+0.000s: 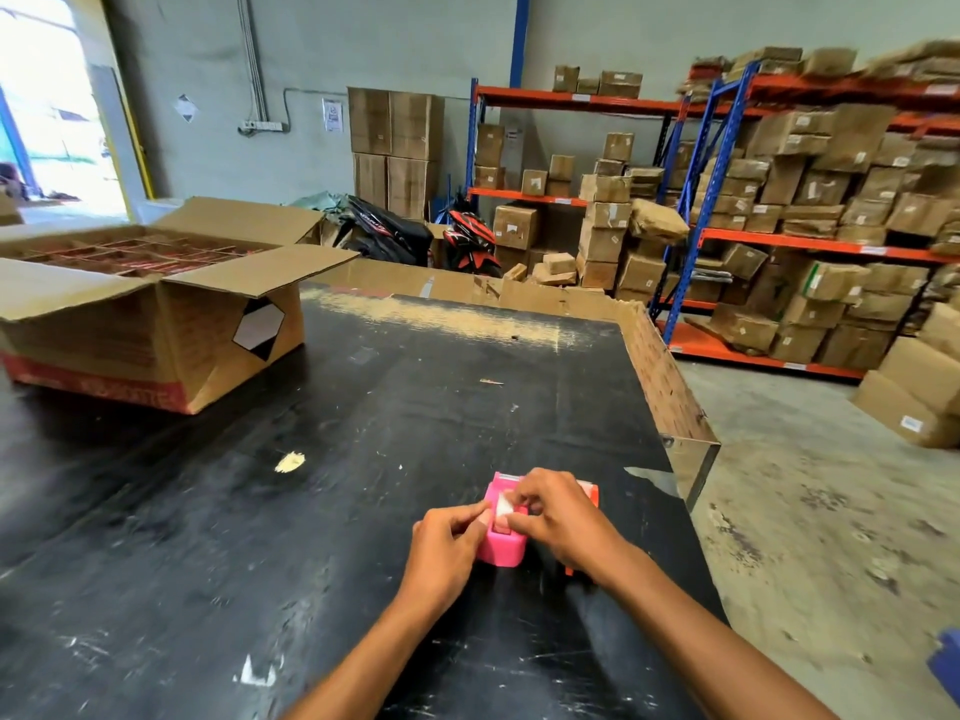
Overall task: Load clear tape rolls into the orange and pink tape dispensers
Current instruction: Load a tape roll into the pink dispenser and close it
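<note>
A pink tape dispenser (503, 548) stands on the black table (260, 511), near its right edge. Both hands are on its top. My left hand (449, 532) pinches at the left side of a clear tape roll (505, 506) sitting in the dispenser. My right hand (556, 511) curls over the roll from the right, fingertips on it. An orange tape dispenser (591, 492) is just behind my right hand, mostly hidden by it; only an upper corner and a bit near the wrist show.
A large open cardboard box (171, 324) with divided contents sits at the table's far left. The table's right edge has a metal-capped corner (696, 459). Shelving full of cartons (779, 226) and parked scooters stand beyond. A blue object (948, 662) pokes in at the right.
</note>
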`<state>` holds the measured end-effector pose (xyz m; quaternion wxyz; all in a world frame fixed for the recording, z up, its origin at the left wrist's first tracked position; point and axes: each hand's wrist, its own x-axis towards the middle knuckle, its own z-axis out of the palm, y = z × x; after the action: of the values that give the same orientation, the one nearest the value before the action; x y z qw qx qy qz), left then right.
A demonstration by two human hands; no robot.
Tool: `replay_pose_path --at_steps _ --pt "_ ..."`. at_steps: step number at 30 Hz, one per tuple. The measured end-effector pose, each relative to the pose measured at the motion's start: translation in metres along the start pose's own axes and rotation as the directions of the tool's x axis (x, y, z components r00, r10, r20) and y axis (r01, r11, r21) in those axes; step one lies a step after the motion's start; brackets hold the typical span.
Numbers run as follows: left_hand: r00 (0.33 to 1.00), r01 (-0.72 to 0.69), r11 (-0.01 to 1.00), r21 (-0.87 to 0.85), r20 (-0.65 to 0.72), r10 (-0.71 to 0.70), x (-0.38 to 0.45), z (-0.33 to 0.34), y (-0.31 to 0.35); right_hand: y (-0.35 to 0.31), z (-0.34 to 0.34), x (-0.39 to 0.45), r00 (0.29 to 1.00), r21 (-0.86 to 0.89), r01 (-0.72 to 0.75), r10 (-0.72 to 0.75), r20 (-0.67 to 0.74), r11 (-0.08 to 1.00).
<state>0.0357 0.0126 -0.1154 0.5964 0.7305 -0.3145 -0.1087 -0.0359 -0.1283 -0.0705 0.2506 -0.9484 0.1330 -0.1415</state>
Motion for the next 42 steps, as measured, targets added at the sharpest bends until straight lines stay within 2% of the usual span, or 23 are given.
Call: replay_pose_path --at_steps 6,12,17,35,39,42 --pt "0.999 0.021 0.998 0.066 0.026 -0.022 0.005 -0.005 0.000 0.000 -0.010 0.009 0.997 0.144 -0.082 0.080 0.017 0.986" --pt "0.998 0.032 0.999 0.038 0.058 -0.034 0.006 -0.006 -0.001 0.003 -0.005 0.014 0.988 0.270 -0.147 0.126 0.093 0.952" --pt "0.999 0.037 0.998 0.050 0.036 -0.039 0.008 -0.005 -0.004 0.000 -0.012 0.022 0.977 0.198 -0.143 0.107 0.185 0.970" --pt "0.994 0.100 0.995 0.029 0.039 -0.101 0.009 -0.006 -0.004 0.016 -0.034 0.074 0.985 0.192 -0.038 0.004 0.175 0.981" --pt "0.996 0.019 0.996 0.088 0.087 -0.027 0.008 -0.007 -0.001 0.025 -0.034 0.084 0.978 0.220 -0.069 0.023 0.206 0.973" --pt "0.978 -0.126 0.939 0.320 0.196 0.065 0.008 -0.006 -0.001 0.033 -0.029 0.089 0.968 0.243 -0.101 0.038 0.249 0.965"
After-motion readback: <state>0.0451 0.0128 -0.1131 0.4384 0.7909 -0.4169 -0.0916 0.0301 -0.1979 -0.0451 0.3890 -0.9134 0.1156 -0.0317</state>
